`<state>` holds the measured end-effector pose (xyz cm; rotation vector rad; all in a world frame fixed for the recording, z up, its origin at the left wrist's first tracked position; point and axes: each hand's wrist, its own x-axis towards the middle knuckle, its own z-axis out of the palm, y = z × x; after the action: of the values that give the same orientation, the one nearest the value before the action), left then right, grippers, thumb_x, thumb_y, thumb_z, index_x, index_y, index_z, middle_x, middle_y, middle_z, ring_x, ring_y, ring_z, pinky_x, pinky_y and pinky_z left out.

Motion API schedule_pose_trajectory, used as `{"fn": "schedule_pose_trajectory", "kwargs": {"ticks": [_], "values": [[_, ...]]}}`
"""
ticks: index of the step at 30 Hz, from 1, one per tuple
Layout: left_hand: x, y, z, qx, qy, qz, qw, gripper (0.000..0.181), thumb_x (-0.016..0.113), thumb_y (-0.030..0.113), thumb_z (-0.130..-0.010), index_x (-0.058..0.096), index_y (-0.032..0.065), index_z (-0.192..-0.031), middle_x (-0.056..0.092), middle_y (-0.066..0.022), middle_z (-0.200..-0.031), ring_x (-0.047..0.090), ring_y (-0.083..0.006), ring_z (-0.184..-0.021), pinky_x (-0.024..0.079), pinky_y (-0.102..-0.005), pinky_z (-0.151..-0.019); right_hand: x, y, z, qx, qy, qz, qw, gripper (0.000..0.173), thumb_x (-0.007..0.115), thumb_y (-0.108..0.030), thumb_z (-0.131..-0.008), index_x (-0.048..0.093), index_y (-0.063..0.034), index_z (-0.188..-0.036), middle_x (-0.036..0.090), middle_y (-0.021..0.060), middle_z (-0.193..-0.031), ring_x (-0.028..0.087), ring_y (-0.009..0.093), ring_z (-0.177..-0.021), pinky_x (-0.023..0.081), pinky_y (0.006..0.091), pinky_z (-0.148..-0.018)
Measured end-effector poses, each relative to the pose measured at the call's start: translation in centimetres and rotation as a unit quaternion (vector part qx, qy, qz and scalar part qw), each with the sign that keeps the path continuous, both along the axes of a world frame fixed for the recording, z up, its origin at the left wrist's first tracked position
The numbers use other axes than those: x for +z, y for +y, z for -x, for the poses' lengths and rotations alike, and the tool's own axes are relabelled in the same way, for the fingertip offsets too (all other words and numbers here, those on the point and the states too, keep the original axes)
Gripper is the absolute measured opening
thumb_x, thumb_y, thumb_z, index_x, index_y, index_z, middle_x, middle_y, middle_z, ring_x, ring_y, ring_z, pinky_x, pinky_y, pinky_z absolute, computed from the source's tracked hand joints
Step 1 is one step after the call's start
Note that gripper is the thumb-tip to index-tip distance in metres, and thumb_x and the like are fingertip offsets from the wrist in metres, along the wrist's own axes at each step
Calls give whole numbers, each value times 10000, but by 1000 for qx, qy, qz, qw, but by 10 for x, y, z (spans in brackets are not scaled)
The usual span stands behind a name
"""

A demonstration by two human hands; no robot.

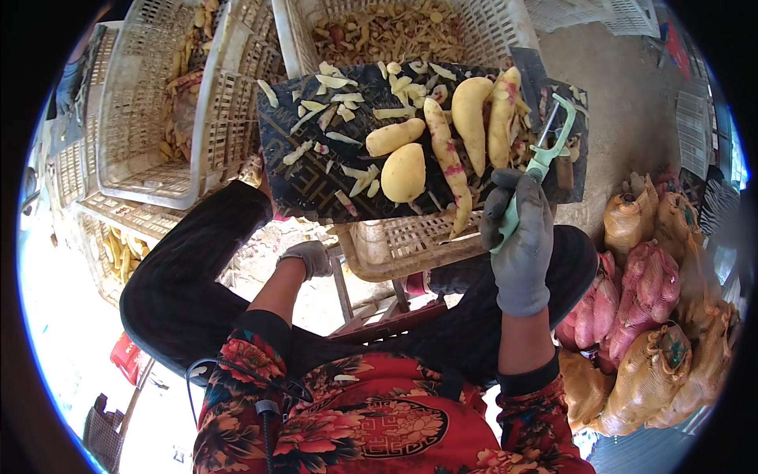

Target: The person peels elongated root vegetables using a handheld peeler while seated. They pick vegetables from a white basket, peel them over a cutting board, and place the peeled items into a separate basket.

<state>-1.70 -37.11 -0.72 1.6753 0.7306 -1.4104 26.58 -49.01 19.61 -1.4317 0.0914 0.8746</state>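
Observation:
My right hand [524,255], in a grey glove, grips the pale green handle of a peeler [553,151], its blade pointing away from me. Just beyond the glove is a dark board [278,160] with printed lettering. On it lie several pale peeled tubers, apparently sweet potatoes: a round one [404,173], a short one [395,137], a long one with reddish patches [447,157] overhanging the near edge, and a curved one [471,118]. Peel strips [349,98] are scattered around them. My left hand [309,259], also gloved, hangs low beside my knee; its fingers are mostly hidden.
Behind the board stands a plastic crate [299,41] full of peelings. Another crate [201,142] at left holds more tubers. Beneath the board is a lower crate [379,255]. Filled mesh sacks [642,296] crowd the floor at right. A second person's gloved hand [68,89] shows far left.

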Motion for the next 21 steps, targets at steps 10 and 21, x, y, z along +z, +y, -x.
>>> {"fn": "schedule_pose_trajectory", "kwargs": {"ticks": [10, 21], "values": [[-72, -55, 70, 691, 307, -150, 637, 187, 500, 280, -919, 562, 109, -961, 557, -63, -703, 539, -206, -524, 455, -371, -432, 1, 2, -6, -12, 80, 17, 997, 404, 423, -403, -989, 525, -39, -1130, 448, 8, -656, 350, 83, -483, 288, 201, -409], [-104, -111, 88, 791, 330, -183, 482, 220, 463, 268, -912, 528, 74, -992, 549, -100, -739, 558, -272, -596, 484, -448, -541, -7, 22, 6, -27, 43, 63, 997, 405, 553, -398, -933, 479, -85, -1179, 437, -12, -683, 341, 59, -537, 276, 175, -407]]}}
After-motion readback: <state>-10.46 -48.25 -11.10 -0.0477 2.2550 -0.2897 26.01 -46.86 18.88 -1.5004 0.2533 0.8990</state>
